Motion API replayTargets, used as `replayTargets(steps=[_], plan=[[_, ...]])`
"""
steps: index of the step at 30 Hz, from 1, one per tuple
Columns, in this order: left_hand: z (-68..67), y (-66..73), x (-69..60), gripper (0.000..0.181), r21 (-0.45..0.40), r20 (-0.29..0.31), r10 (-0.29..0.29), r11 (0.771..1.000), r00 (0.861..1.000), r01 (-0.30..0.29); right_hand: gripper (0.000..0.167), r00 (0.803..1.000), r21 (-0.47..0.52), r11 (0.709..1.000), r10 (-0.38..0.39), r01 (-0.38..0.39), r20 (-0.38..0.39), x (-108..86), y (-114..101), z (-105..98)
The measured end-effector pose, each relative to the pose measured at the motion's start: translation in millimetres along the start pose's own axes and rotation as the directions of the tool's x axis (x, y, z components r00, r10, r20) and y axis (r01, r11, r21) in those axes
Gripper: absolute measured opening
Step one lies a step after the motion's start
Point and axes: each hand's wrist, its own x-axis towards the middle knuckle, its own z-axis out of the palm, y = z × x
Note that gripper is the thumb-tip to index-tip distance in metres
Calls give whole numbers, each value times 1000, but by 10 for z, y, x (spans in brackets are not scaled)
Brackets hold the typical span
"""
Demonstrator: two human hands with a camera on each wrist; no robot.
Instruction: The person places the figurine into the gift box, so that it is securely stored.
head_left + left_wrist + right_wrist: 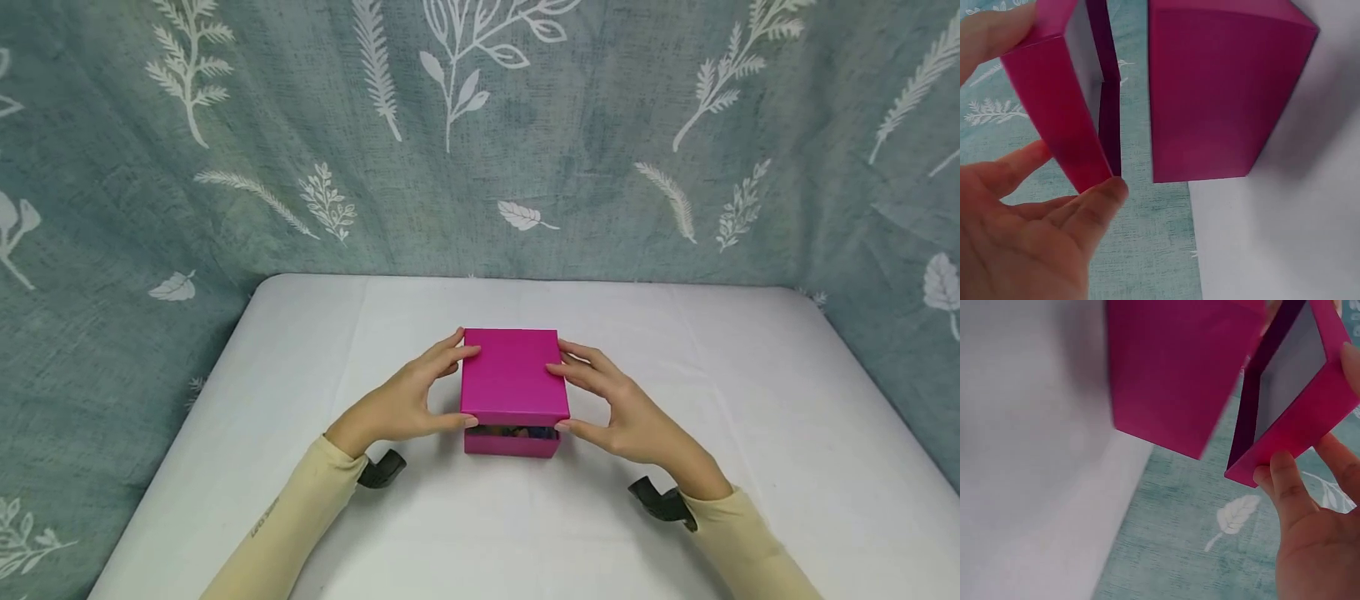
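Note:
A bright pink box lid (513,375) is held level over a matching pink box (512,446) on the table. My left hand (408,396) grips the lid's left side, thumb at the near corner and fingers toward the far one. On the opposite side, my right hand (618,400) holds it in much the same way. Both wrist views show a gap between the raised lid (1054,112) and the box (1172,375), and the lid's pale inside. Through the front gap, dark, multicoloured contents (517,432) are partly visible, too hidden to identify.
A white-covered table (360,533) with rounded far corners lies beneath the box. Behind it and along its sides hangs a blue-green cloth (420,208) with white leaf prints. A black strap piece (382,469) juts from the left wrist, another black piece (663,502) from the right.

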Motion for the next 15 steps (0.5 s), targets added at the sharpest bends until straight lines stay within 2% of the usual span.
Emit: replayTargets(steps=[3, 9, 15], plan=[[16, -20, -8, 81, 13, 24, -32, 999, 999, 32, 67, 1000, -80, 997, 15, -14, 15, -17, 27, 56], [43, -57, -8, 78, 53, 76, -82, 996, 994, 78, 66, 998, -118, 992, 53, -47, 46, -44, 24, 99], [58, -47, 4, 81, 79, 94, -87, 994, 992, 80, 67, 997, -138, 989, 56, -48, 57, -69, 3, 83]])
